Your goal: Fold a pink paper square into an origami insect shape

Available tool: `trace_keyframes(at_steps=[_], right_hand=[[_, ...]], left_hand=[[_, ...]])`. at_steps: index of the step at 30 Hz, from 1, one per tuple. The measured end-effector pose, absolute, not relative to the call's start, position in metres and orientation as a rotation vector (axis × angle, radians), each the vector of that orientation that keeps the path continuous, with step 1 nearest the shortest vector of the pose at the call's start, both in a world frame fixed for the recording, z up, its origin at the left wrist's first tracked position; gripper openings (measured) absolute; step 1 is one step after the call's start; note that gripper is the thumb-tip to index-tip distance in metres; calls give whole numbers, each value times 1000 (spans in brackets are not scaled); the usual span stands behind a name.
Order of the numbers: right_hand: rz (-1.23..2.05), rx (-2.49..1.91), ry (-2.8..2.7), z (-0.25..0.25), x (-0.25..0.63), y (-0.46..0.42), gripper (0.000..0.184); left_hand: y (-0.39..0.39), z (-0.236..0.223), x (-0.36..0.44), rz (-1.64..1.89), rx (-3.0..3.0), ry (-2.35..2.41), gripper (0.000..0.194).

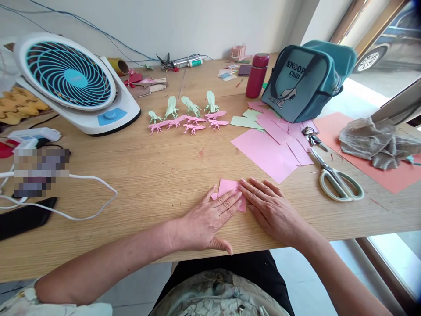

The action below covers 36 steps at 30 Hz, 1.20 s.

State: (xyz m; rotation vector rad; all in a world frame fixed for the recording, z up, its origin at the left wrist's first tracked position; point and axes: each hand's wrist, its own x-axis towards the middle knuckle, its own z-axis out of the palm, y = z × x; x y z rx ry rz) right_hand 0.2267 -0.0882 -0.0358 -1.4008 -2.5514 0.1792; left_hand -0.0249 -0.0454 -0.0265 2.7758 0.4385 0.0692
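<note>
A small folded pink paper (228,186) lies flat on the wooden table (158,175) near its front edge. My left hand (207,219) rests on it with fingers stretched flat, pressing its left part. My right hand (271,208) lies flat too, its fingertips on the paper's right edge. Neither hand grips anything. Beyond them, loose pink paper sheets (269,147) lie spread out, with pale green sheets (245,120) behind. Further back stand several folded paper figures, pink ones (190,123) in front and green ones (189,106) behind.
White scissors (338,177) and keys (311,135) lie right of the sheets. A teal bag (305,79), a red bottle (257,74), a grey cloth (375,140) on orange paper sit at right. A fan (72,83), white cable (85,184) and phone (24,217) occupy the left.
</note>
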Motion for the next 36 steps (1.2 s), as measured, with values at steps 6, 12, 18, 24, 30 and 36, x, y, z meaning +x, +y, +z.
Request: trace_keyframes(at_steps=[6,12,18,24,30,36], right_hand=[[179,-1404,-2537,-35,225,-88,55],[205,-1401,-2492,-36,226,-88,57],[215,-1385,-2485,-38,228,-88,56],[200,-1317,-2448,-37,228,-90,51],[252,-1126,-2333,-30,229,-101,31],[241,-1168,-2231,-33,230,-101,24]], left_hand=[[-44,-22,-23,38,2746,391,98],[-64,-26,-12,47,2765,564,101],[-60,-26,-14,74,2772,460,89],[-48,-29,-23,401,2808,344,65],[-47,-26,-29,917,2657,518,26],[-35,-18,-29,948,2542,1066,8]])
